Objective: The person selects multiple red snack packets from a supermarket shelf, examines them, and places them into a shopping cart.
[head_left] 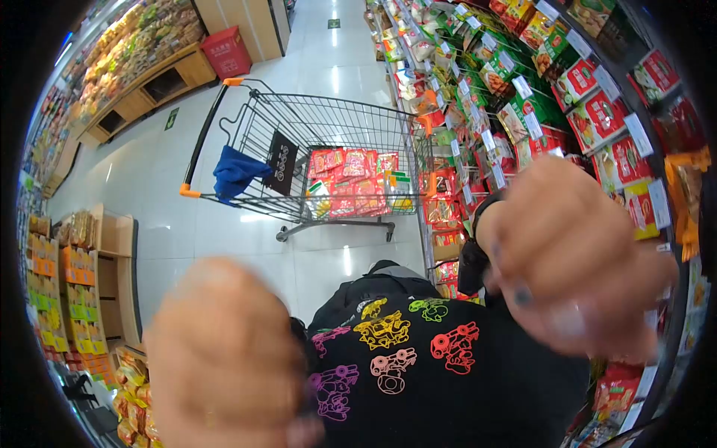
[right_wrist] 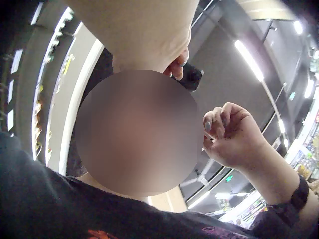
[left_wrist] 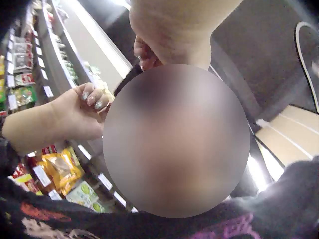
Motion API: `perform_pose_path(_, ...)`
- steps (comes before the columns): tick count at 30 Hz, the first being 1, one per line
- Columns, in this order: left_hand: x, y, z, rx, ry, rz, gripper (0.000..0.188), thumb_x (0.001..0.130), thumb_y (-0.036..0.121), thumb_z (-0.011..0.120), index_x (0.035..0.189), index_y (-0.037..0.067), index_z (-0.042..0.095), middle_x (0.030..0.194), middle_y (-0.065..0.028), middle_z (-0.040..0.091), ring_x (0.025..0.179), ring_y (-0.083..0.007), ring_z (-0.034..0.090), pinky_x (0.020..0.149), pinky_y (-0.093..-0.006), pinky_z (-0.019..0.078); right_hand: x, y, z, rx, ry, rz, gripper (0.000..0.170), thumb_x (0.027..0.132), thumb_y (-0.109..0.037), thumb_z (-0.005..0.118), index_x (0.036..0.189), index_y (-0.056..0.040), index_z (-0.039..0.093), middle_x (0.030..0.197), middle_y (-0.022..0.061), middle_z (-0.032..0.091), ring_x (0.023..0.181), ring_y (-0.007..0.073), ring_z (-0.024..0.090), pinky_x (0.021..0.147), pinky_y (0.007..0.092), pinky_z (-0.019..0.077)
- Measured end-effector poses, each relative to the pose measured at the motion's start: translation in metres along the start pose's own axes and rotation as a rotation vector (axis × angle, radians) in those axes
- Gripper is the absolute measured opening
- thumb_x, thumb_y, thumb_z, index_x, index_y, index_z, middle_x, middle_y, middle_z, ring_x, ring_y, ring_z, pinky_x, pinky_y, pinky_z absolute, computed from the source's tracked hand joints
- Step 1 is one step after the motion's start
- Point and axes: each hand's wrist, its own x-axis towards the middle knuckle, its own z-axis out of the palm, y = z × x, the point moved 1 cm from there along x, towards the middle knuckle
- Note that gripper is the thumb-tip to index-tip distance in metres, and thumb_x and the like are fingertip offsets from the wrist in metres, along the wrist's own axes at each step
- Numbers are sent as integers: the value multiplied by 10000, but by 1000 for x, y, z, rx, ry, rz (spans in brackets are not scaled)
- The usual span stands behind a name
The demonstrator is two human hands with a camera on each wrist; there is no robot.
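Both hands are raised close to the camera. At the lower left of the head view is the left hand point(head_left: 224, 358), blurred; the right hand point(head_left: 575, 257) is at the right, before the shelf. The right wrist view shows the left hand point(right_wrist: 234, 134) with fingers curled beside a blurred round area. Across that area in the left wrist view, the right hand point(left_wrist: 82, 112) also has curled fingers. No held thing can be made out in either hand. A dark object point(right_wrist: 193, 78) is near the right hand's fingertips point(right_wrist: 177, 68).
A black wire cart point(head_left: 336, 108) stands ahead, with red packets point(head_left: 347, 175) inside and a blue cloth point(head_left: 237, 173) on its side. Shelves of packets point(head_left: 597, 119) line the right. Wooden display stands point(head_left: 116, 231) and a red bin point(head_left: 225, 54) are on the left.
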Motion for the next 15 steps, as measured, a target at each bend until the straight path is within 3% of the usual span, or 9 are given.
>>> perform_pose_path(1,-7,-30,-7,-80,105,-79,291,827,281,399,682,44,485,612,-63,479,466,-147,447,470,-235,328,-2,19,-12,-41,15,88,267,842,-275,393,716,-52,471,555,31,466,425,142,451,418,255,351)
perform_pose_path(2,-16,-58,-15,-146,215,-177,331,841,288,370,696,16,490,631,-79,486,478,-152,450,471,-237,341,-12,58,-23,-59,52,140,203,819,-180,414,710,-27,492,559,29,463,427,132,444,425,250,351)
perform_pose_path(4,-32,-126,-32,-171,423,-411,417,871,301,314,723,-41,502,669,-113,502,503,-161,454,474,-242,366,-32,140,-28,-117,210,235,187,828,-102,405,703,-4,504,563,7,457,450,66,423,422,212,335)
perform_pose_path(7,-90,-221,-68,165,679,-1018,334,877,222,331,723,-9,517,601,-46,500,505,-90,439,483,-206,346,-97,256,-26,197,267,994,237,842,-175,407,740,2,527,539,-1,454,456,59,439,417,191,377)
perform_pose_path(9,-161,-270,-96,207,770,-1188,286,858,207,367,712,15,520,600,-21,501,509,-79,436,491,-201,347,-162,318,-25,44,69,1319,260,824,-247,457,744,-12,535,546,31,496,467,95,495,427,225,402)
perform_pose_path(12,-248,-313,-121,75,888,-1633,197,807,248,451,761,79,542,655,1,511,556,-74,461,507,-187,338,-262,381,-15,-96,-259,1510,255,830,-277,472,797,-29,517,612,35,530,525,107,535,458,224,427)
perform_pose_path(15,-321,-346,-142,-9,827,-1957,198,787,283,467,836,103,531,750,7,538,663,-94,517,576,-220,375,-333,419,-12,108,-218,1871,299,816,-310,493,839,-15,530,646,55,550,542,127,547,458,249,442)
